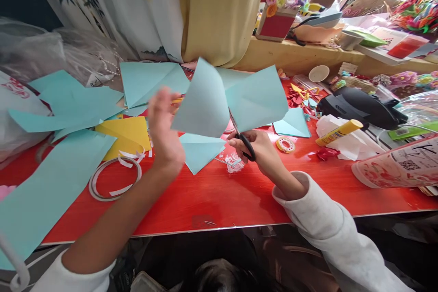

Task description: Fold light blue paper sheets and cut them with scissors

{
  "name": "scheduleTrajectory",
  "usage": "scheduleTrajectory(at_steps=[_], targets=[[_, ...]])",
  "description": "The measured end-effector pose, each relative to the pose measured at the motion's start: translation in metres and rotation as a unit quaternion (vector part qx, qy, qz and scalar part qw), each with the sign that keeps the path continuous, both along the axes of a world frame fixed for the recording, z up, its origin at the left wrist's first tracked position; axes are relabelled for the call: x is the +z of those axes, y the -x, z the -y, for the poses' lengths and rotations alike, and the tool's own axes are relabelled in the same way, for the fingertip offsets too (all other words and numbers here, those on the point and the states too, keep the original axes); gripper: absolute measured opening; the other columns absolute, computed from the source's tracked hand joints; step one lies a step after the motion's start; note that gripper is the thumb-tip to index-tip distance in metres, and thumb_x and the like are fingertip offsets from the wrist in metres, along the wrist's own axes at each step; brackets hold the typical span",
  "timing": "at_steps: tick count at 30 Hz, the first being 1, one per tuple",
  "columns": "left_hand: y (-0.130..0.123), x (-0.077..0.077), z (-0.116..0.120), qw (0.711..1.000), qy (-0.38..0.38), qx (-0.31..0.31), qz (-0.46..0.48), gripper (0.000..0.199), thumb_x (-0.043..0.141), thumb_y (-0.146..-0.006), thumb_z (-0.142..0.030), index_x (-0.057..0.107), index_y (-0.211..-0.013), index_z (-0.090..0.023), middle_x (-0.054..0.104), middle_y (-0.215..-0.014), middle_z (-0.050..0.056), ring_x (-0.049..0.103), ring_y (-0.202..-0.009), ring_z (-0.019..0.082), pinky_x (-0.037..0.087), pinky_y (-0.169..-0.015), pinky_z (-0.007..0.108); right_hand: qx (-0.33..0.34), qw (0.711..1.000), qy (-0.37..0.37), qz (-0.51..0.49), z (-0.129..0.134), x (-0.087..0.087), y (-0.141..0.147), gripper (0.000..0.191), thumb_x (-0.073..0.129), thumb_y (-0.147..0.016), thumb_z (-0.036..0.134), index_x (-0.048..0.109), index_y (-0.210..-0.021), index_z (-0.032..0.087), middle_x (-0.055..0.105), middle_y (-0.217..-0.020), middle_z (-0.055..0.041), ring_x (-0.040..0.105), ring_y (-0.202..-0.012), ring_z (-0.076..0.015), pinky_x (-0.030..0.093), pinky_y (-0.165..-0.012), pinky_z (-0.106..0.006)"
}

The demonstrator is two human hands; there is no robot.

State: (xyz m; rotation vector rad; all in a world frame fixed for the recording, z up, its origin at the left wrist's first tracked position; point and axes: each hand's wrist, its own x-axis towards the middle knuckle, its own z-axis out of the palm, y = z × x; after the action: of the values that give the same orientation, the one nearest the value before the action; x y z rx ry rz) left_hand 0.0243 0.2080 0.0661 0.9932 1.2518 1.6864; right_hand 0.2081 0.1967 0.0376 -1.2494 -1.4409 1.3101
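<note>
My right hand (255, 146) grips black-handled scissors (248, 146) over the middle of the red table. Their blades meet a raised sheet of light blue paper (255, 100), at the bottom of a slit between its two flaps. The left flap (203, 100) bends upward. My left hand (166, 137) is upright beside that flap, fingers stretched and slightly blurred; whether it touches the paper I cannot tell. Below the sheet lie a folded blue piece (201, 150) and a small pile of clear bits (234, 163).
Blue sheets (78, 105), yellow paper (128, 134) and a tape roll (114, 180) lie left. To the right are a small tape roll (285, 144), a yellow glue stick (338, 132), a black object (362, 107) and a pink printed cup (397, 162). A curtain (219, 13) hangs behind.
</note>
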Motion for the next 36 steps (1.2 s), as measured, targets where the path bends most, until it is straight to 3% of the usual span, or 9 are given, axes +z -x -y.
scheduleTrajectory(at_steps=[3, 4, 8, 10, 12, 20, 28, 32, 36], targets=[[0.036, 0.027, -0.014, 0.973, -0.159, 0.158, -0.056, 0.028, 0.04, -0.089, -0.042, 0.056, -0.106, -0.028, 0.063, -0.116, -0.005, 0.055, -0.115, 0.015, 0.041, -0.1, 0.03, 0.024, 0.999, 0.005, 0.035, 0.001, 0.001, 0.001, 0.04, 0.075, -0.066, 0.048, 0.052, -0.057, 0.017, 0.043, -0.041, 0.0062, 0.036, -0.036, -0.0064, 0.024, -0.039, -0.024], [0.044, 0.034, -0.018, 0.961, -0.19, 0.163, -0.12, 0.026, 0.045, -0.088, -0.04, 0.059, -0.105, -0.026, 0.065, -0.11, -0.004, 0.057, -0.112, 0.016, 0.04, -0.099, 0.031, 0.029, 0.998, 0.006, 0.051, 0.001, 0.001, 0.002, 0.043, 0.075, -0.065, 0.048, 0.047, -0.052, 0.018, 0.042, -0.04, 0.006, 0.036, -0.037, -0.0063, 0.024, -0.04, -0.024], [0.046, 0.039, -0.034, 0.943, -0.106, -0.105, -0.298, 0.029, 0.064, -0.079, -0.042, 0.07, -0.094, -0.018, 0.07, -0.094, 0.002, 0.062, -0.093, 0.02, 0.044, -0.084, 0.032, 0.065, 0.995, 0.024, 0.078, 0.004, 0.003, 0.004, 0.04, 0.078, -0.062, 0.044, 0.049, -0.053, 0.018, 0.044, -0.041, 0.0061, 0.038, -0.038, -0.0065, 0.025, -0.04, -0.024], [0.037, 0.031, -0.041, 0.933, -0.023, -0.226, -0.278, 0.028, 0.072, -0.07, -0.041, 0.073, -0.087, -0.018, 0.071, -0.088, 0.004, 0.064, -0.081, 0.019, 0.045, -0.071, 0.029, 0.088, 0.993, 0.047, 0.064, 0.004, 0.003, 0.004, 0.032, 0.077, -0.062, 0.042, 0.057, -0.064, 0.017, 0.046, -0.042, 0.007, 0.039, -0.037, -0.007, 0.026, -0.039, -0.023], [0.029, 0.021, -0.044, 0.932, 0.022, -0.269, -0.241, 0.023, 0.075, -0.066, -0.038, 0.073, -0.077, -0.018, 0.07, -0.079, 0.004, 0.061, -0.066, 0.017, 0.043, -0.061, 0.027, 0.103, 0.992, 0.058, 0.049, 0.004, 0.003, 0.004, 0.029, 0.077, -0.063, 0.039, 0.059, -0.069, 0.016, 0.045, -0.041, 0.0079, 0.039, -0.037, -0.0071, 0.027, -0.038, -0.022], [0.023, 0.009, -0.037, 0.947, 0.032, -0.245, -0.205, 0.014, 0.073, -0.067, -0.032, 0.074, -0.071, -0.018, 0.068, -0.07, 0.002, 0.056, -0.056, 0.014, 0.042, -0.059, 0.027, 0.115, 0.99, 0.062, 0.051, 0.004, 0.0, 0.007, 0.038, 0.076, -0.063, 0.041, 0.047, -0.053, 0.018, 0.043, -0.04, 0.0066, 0.041, -0.038, -0.0078, 0.03, -0.04, -0.023], [0.034, 0.0, -0.05, 0.951, -0.032, -0.082, -0.296, 0.011, 0.07, -0.072, -0.029, 0.074, -0.075, -0.018, 0.065, -0.071, 0.0, 0.054, -0.068, 0.016, 0.039, -0.067, 0.027, 0.178, 0.973, 0.077, 0.122, -0.001, 0.02, -0.023, 0.037, 0.076, -0.063, 0.041, 0.067, -0.09, 0.016, 0.052, -0.054, 0.004, 0.042, -0.044, -0.0079, 0.028, -0.041, -0.022], [0.035, -0.002, -0.049, 0.941, -0.063, -0.097, -0.318, 0.017, 0.064, -0.078, -0.033, 0.074, -0.077, -0.02, 0.065, -0.072, 0.0, 0.054, -0.069, 0.016, 0.037, -0.064, 0.026, 0.212, 0.977, 0.022, 0.025, -0.002, 0.024, -0.034, 0.042, 0.068, -0.07, 0.052, 0.066, -0.09, 0.015, 0.048, -0.052, 0.0044, 0.042, -0.043, -0.0084, 0.031, -0.046, -0.025], [0.026, 0.001, -0.042, 0.949, -0.07, -0.132, -0.278, 0.016, 0.065, -0.076, -0.034, 0.074, -0.079, -0.021, 0.068, -0.076, 0.0, 0.055, -0.07, 0.015, 0.038, -0.064, 0.025, 0.21, 0.974, 0.053, 0.071, 0.0, 0.019, -0.021, 0.037, 0.069, -0.07, 0.049, 0.067, -0.084, 0.015, 0.052, -0.054, 0.0028, 0.045, -0.045, -0.0089, 0.029, -0.043, -0.023]])
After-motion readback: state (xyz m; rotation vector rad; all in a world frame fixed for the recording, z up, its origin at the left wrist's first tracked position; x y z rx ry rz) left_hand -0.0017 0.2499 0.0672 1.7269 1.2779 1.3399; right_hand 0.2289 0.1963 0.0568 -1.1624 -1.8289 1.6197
